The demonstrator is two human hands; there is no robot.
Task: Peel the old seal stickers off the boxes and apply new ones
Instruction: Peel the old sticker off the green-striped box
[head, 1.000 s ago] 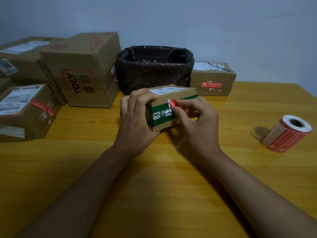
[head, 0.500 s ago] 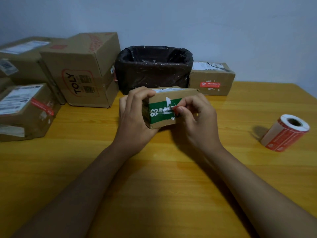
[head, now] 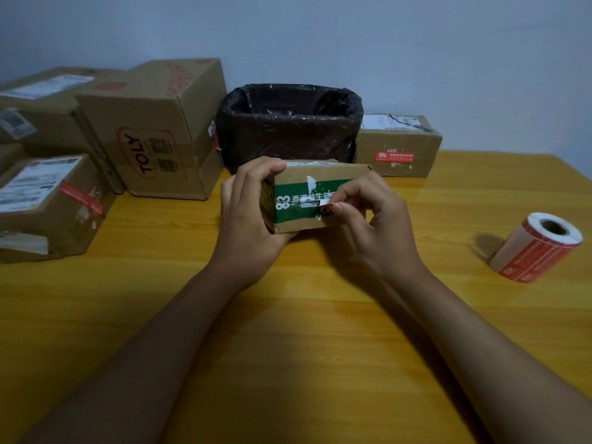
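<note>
Left hand (head: 253,216) grips the small box (head: 315,195) by its left end; right hand (head: 373,219) pinches the sticker remnant (head: 323,205) on the near face, its strip running leftward from the fingertips.

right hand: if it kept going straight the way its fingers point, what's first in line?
The right hand points left across the small box face; first in line looks like the left hand gripping its far end, though depth is unclear.

A single head-worn, wide-angle view is given. The wooden surface (head: 288,347) is looked down on at close range from its near edge, facing the wall (head: 416,59) behind its far edge. Both forearms are seen entering from the bottom corners.
</note>
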